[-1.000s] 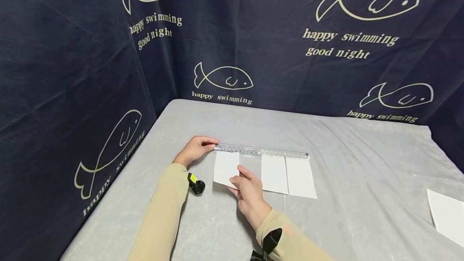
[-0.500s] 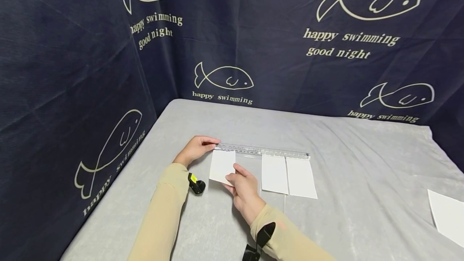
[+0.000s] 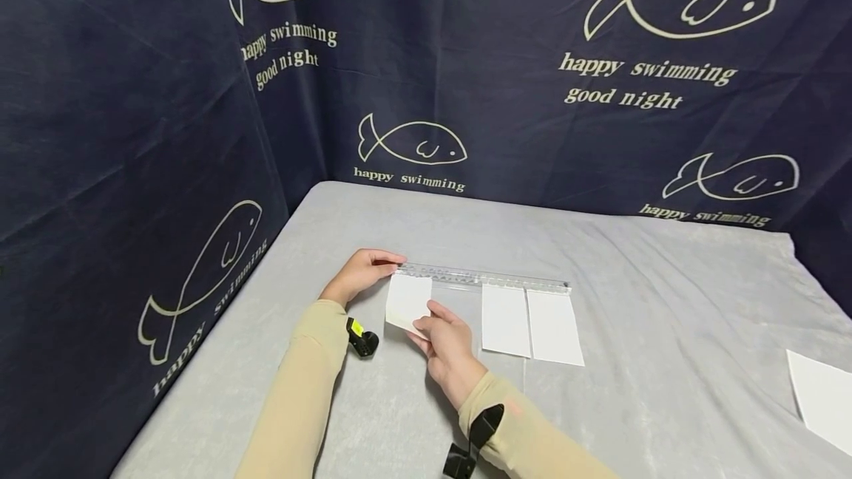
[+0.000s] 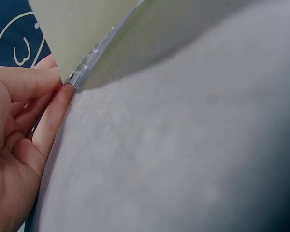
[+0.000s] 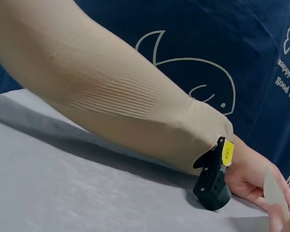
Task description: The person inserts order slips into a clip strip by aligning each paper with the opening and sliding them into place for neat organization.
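Note:
A long clear plastic strip [image 3: 459, 276] lies across the table. My left hand [image 3: 359, 276] pinches its left end between thumb and fingers; the left wrist view shows the strip's narrow end [image 4: 89, 60] at the fingertips. My right hand [image 3: 450, 350] pinches a white card [image 3: 409, 300] by its lower right corner, thumb on top. The card's far edge meets the strip near its left end, and its near edge is lifted and slightly bent. Two more white cards, one [image 3: 506, 320] left of the other [image 3: 555, 326], lie with their far edges at the strip's right half.
Another white sheet [image 3: 822, 398] lies far right on the grey cloth-covered table [image 3: 652, 383]. A black wrist camera [image 3: 362, 340] on the left sleeve sits close to the held card. Dark blue curtains [image 3: 506, 35] with fish drawings enclose the back and left side.
My right hand has shifted a little left with the card, bringing it nearer the strip's left end. The card's near edge now curves more. My left hand stays in place.

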`<move>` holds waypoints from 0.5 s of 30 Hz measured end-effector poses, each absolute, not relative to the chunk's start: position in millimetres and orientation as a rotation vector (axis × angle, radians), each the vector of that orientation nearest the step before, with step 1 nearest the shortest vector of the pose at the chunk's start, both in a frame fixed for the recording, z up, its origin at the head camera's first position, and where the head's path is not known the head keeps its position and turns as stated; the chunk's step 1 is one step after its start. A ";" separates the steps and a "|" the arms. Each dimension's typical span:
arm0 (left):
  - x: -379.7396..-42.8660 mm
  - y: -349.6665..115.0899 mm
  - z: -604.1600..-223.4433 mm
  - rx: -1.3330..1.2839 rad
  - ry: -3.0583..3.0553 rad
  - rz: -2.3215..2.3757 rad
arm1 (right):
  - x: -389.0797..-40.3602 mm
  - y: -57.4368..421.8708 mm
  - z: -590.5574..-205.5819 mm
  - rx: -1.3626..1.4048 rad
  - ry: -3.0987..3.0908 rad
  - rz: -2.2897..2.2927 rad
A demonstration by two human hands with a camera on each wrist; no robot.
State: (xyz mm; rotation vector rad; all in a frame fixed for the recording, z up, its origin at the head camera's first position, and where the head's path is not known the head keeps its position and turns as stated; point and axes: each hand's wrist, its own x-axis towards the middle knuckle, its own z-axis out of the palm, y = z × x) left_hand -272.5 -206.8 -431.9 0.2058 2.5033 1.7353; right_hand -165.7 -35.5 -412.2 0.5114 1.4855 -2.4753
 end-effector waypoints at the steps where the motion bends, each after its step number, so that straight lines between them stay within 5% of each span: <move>1: -275.2 -207.8 -435.8 0.202 2.499 1.742 | -165.3 -35.6 -412.0 0.508 1.492 -2.471; 15: -273.2 -206.3 -434.0 0.174 2.481 1.756 | -169.7 -36.7 -410.2 0.420 1.397 -2.445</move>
